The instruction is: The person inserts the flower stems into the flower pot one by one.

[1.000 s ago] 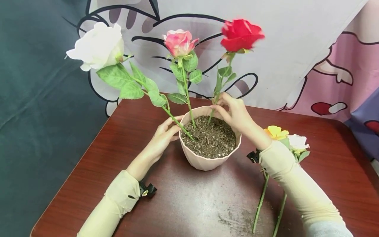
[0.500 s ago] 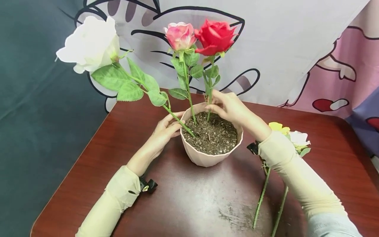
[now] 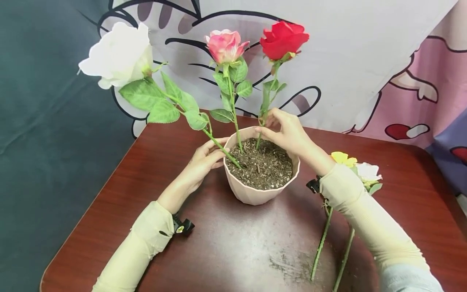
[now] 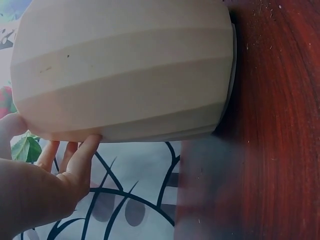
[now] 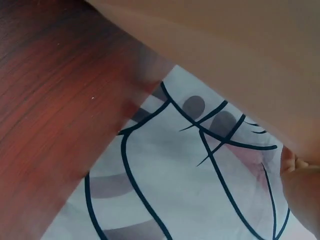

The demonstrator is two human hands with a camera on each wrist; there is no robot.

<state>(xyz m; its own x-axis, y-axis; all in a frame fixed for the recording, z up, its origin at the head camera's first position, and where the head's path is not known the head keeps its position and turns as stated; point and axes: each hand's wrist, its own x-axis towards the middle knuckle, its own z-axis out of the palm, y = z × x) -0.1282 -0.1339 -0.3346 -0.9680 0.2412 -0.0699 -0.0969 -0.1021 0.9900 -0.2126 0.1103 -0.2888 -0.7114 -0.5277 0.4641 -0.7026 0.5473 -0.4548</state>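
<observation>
A pale pink faceted flower pot [image 3: 251, 194] full of dark soil [image 3: 260, 168] stands on the table. In it are a white rose [image 3: 118, 56] leaning far left, a pink rose [image 3: 226, 46] nearly upright, and a red rose [image 3: 284, 40] at the back right. My right hand [image 3: 288, 132] pinches the red rose's stem low down, just above the soil. At the pot's left side my left hand [image 3: 206, 160] holds the rim, its fingers against the outer wall in the left wrist view. The right wrist view shows only part of the right hand [image 5: 302, 185] beside the pot's wall.
A yellow flower [image 3: 343, 159] and a pale pink-white rose [image 3: 367, 172] lie on the table's right side, partly under the right forearm. Loose soil specks [image 3: 292, 263] mark the brown table [image 3: 219, 251] near the front. A cartoon-printed cloth [image 3: 350, 73] hangs behind.
The red rose's head swung left towards the pink rose, then came partway back right, with the right hand on its stem throughout. The left hand stayed at the pot.
</observation>
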